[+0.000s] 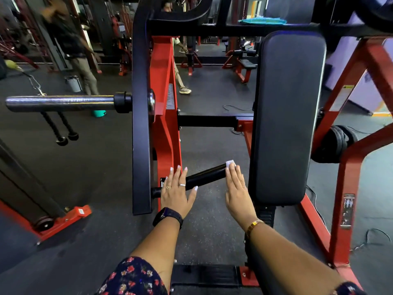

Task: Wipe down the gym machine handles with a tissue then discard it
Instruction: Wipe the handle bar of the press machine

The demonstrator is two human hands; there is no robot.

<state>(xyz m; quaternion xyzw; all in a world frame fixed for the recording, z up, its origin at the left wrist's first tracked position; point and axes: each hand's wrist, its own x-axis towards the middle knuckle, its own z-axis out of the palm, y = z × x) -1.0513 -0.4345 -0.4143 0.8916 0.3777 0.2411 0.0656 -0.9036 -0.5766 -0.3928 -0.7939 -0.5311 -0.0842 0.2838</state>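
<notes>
Pressing small white folded tissue flat under straight-fingered right hand onto free end of short black cylindrical machine handle, prob. to rub it clean, w/ left hand laid fingers-spread, gripping nothing, over inner end, likely steadying it.

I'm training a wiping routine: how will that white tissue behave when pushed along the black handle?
Likely light and floppy: the tissue shows as a small white wad under the straight fingers of the right hand. It may bunch or slip, since the handle looks round and glossy.
</notes>
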